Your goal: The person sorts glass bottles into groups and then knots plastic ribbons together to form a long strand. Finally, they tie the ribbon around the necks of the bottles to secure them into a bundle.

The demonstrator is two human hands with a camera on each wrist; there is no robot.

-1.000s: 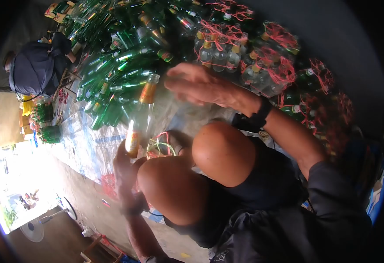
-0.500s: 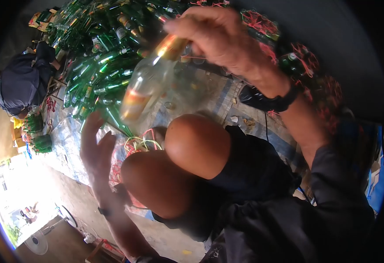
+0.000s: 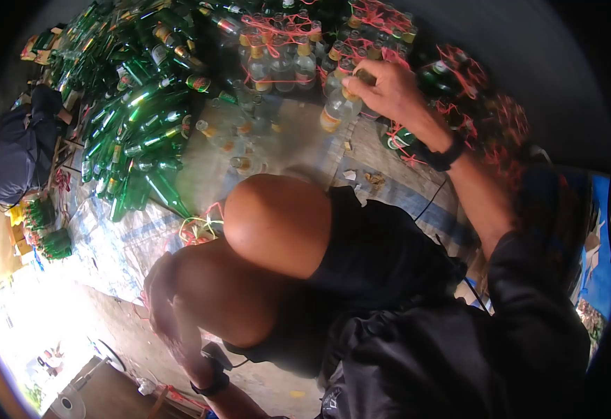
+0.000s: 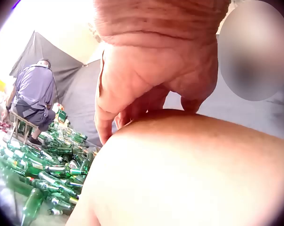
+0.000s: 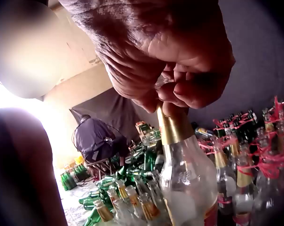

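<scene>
My right hand (image 3: 389, 89) grips a clear glass bottle (image 3: 334, 112) by its neck, out at the right beside tied bundles of bottles. In the right wrist view the thumb and fingers close round the top of the bottle (image 5: 189, 176), over its gold foil collar. The bottle stands nearly upright there, its lower end cut off by the frame. My left hand (image 3: 168, 300) holds nothing and rests on my knee. In the left wrist view its fingertips (image 4: 105, 134) touch the bare knee (image 4: 179, 165).
Clear bottles tied with pink string (image 3: 281, 66) stand at the back. Several loose clear bottles (image 3: 227, 140) sit on the floor sheet (image 3: 312, 133) before my knees. A large heap of green bottles (image 3: 138, 129) lies to the left, near another seated person (image 3: 19, 153).
The clear bottle passed from my left hand to my right, which carried it rightward to the tied bundles. My left hand dropped back to my knee. The head view turned rightward.
</scene>
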